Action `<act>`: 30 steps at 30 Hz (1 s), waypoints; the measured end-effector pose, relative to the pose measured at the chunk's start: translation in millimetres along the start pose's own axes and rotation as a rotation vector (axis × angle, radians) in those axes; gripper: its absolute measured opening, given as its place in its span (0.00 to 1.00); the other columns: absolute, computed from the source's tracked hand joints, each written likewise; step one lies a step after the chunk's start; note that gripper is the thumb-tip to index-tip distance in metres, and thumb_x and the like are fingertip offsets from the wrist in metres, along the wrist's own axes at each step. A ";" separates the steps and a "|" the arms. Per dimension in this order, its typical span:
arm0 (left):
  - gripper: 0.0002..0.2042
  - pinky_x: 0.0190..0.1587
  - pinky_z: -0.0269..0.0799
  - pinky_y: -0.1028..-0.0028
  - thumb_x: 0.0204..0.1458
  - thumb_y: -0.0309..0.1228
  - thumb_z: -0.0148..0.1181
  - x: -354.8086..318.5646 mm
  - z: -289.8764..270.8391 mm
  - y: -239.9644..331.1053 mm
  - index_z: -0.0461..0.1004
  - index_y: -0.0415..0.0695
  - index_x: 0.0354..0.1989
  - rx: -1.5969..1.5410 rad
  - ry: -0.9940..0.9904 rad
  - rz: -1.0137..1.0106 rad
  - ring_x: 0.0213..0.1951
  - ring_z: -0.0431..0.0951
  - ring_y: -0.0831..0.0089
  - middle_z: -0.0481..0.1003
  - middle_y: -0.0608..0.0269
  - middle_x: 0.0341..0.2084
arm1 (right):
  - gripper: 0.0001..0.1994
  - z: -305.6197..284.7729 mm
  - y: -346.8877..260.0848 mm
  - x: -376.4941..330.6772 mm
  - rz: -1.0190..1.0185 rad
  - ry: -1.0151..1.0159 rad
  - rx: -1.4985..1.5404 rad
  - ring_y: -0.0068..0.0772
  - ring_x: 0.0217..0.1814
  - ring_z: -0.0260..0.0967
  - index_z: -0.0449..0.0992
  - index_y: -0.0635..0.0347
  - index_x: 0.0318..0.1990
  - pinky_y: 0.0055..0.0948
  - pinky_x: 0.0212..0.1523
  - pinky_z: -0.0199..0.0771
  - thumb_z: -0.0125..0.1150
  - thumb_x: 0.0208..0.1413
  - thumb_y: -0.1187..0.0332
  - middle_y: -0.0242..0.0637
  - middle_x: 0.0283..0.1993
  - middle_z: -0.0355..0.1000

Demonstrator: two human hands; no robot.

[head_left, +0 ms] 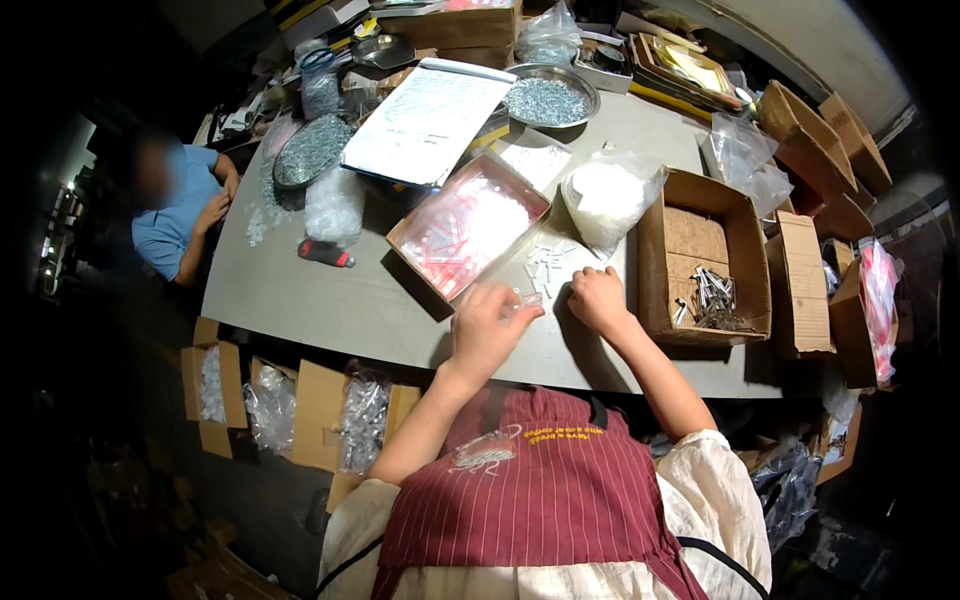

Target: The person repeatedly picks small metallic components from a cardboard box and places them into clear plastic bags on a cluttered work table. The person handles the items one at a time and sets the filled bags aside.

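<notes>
My left hand (485, 328) is closed on a small clear plastic piece (530, 299), held just above the near part of the table. A hand's breadth to its right, my right hand (598, 297) has its fingers curled together, and what they hold, if anything, is too small to make out. Small white pieces (545, 262) lie scattered on the tabletop between and beyond my hands. Behind my left hand stands a shallow cardboard box (404, 266) with clear and red-tinted small packets (470, 225) in it. A plastic bag of white pieces (605, 200) sits beyond my right hand.
Right of my hands, a deep cardboard box (690, 228) holds metal parts (713, 298). A red-and-black tool handle (326, 254), a clipboard with paper (430, 120) and a metal bowl of small parts (548, 100) occupy the table (400, 345). Another person (180, 210) sits at the left edge.
</notes>
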State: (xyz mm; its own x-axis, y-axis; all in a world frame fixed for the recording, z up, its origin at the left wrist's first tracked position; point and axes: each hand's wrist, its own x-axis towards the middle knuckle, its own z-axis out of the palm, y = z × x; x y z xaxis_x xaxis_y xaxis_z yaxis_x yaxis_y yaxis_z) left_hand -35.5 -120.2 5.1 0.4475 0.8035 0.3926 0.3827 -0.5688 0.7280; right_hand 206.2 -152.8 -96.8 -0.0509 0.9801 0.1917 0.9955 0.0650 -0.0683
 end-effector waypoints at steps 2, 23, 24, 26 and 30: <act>0.12 0.34 0.72 0.67 0.45 0.30 0.75 -4.1 6.6 0.9 0.76 0.41 0.30 0.045 -0.001 0.076 0.29 0.75 0.63 0.73 0.60 0.26 | 0.07 -34.6 5.6 -0.9 0.000 -0.029 0.284 0.44 0.36 0.75 0.78 0.59 0.31 0.40 0.47 0.67 0.62 0.47 0.67 0.42 0.31 0.75; 0.20 0.52 0.70 0.56 0.43 0.24 0.68 7.8 70.4 31.7 0.74 0.40 0.48 -0.083 -0.247 0.246 0.48 0.74 0.52 0.75 0.53 0.43 | 0.25 -142.5 6.4 -68.3 -0.146 -0.150 0.503 0.52 0.80 0.48 0.82 0.46 0.52 0.68 0.78 0.28 0.65 0.40 0.68 0.35 0.67 0.70; 0.21 0.53 0.68 0.54 0.43 0.23 0.68 10.1 70.7 40.3 0.74 0.39 0.48 -0.038 -0.189 0.270 0.49 0.73 0.50 0.74 0.52 0.43 | 0.27 -144.5 10.7 -71.2 -0.129 -0.211 0.425 0.58 0.83 0.38 0.81 0.43 0.55 0.73 0.76 0.23 0.63 0.41 0.66 0.35 0.75 0.60; 0.23 0.55 0.66 0.51 0.41 0.22 0.69 15.3 74.1 45.1 0.73 0.38 0.49 0.030 -0.156 0.311 0.53 0.70 0.47 0.73 0.49 0.46 | 0.28 -147.5 10.1 -75.8 -0.141 -0.207 0.449 0.60 0.83 0.37 0.81 0.40 0.57 0.74 0.76 0.22 0.62 0.42 0.63 0.36 0.75 0.59; 0.16 0.52 0.67 0.56 0.43 0.24 0.70 10.6 97.9 15.3 0.73 0.41 0.41 -0.017 -0.401 0.249 0.48 0.74 0.50 0.76 0.54 0.40 | 0.24 -150.5 19.7 -74.6 -0.231 -0.183 0.627 0.47 0.71 0.60 0.80 0.49 0.55 0.60 0.76 0.40 0.62 0.46 0.68 0.40 0.64 0.69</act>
State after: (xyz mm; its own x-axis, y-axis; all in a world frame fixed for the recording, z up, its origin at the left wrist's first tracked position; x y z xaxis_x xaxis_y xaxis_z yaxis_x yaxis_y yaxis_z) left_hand 54.3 -137.5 -34.7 0.8019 0.5101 0.3111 0.2121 -0.7298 0.6499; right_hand 241.5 -252.9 35.0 -0.3233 0.9404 0.1051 0.7267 0.3179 -0.6089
